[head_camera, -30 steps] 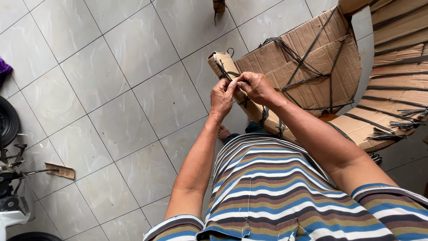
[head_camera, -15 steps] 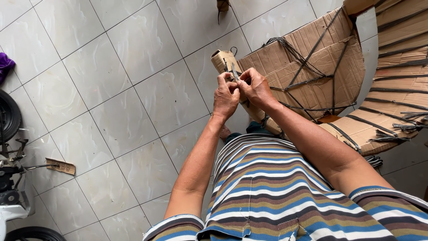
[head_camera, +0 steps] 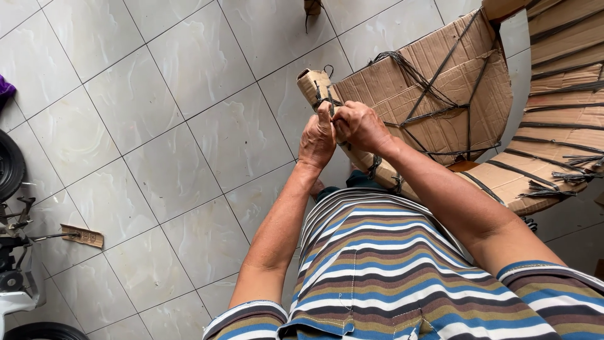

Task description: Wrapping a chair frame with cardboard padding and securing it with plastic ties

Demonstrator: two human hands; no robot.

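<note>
A curved shape wrapped in brown cardboard (head_camera: pixel 440 94) stands in front of me, bound with black straps (head_camera: pixel 453 119). Its rolled end (head_camera: pixel 313 85) points toward the tiled floor. My left hand (head_camera: pixel 318 138) and my right hand (head_camera: pixel 362 126) are pressed together at that rolled end, both closed on a black strap (head_camera: pixel 328 99) that wraps it. The fingertips are hidden behind the knuckles. My striped shirt (head_camera: pixel 390 271) fills the lower part of the view.
Pale marbled floor tiles (head_camera: pixel 189 138) spread to the left. A small scrap of cardboard (head_camera: pixel 83 236) lies on them. A vehicle's tyre and metal parts (head_camera: pixel 12 208) stand at the left edge. More strapped cardboard (head_camera: pixel 566 82) curves along the right.
Both hands have stayed at the rolled end, shifting slightly upward along it. The cardboard shape has not visibly moved.
</note>
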